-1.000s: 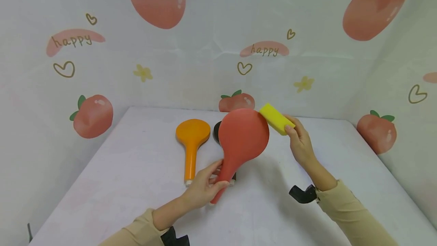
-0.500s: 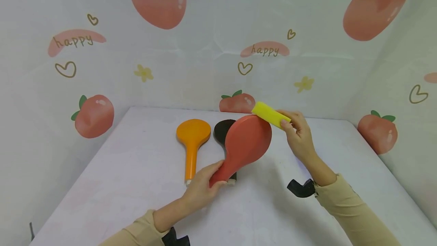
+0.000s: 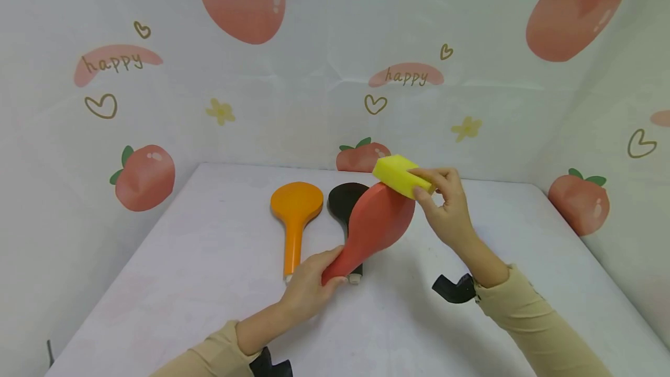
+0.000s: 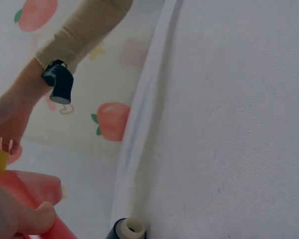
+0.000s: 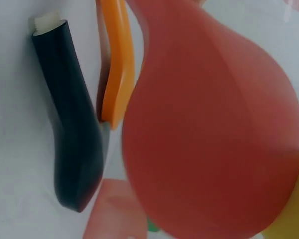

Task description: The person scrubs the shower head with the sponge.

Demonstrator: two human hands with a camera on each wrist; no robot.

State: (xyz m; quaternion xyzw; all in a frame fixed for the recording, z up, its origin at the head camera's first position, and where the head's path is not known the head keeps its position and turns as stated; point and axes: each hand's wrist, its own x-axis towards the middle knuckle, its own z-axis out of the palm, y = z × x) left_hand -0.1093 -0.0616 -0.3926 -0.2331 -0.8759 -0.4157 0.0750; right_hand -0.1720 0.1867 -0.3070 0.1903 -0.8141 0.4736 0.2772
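Red paddle (image 3: 378,220) in left hand (image 3: 307,291); right hand (image 3: 445,205) presses yellow sponge (image 3: 399,174) on it.

sponge (image 3: 396,174) — seemingly touching paddle (image 3: 378,221)

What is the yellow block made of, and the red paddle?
The yellow block looks like soft foam sponge: matte, with rounded edges, pinched in the right hand. The red paddle, held by the left hand, looks like smooth plastic with a faint sheen, though it could be rubber-coated.
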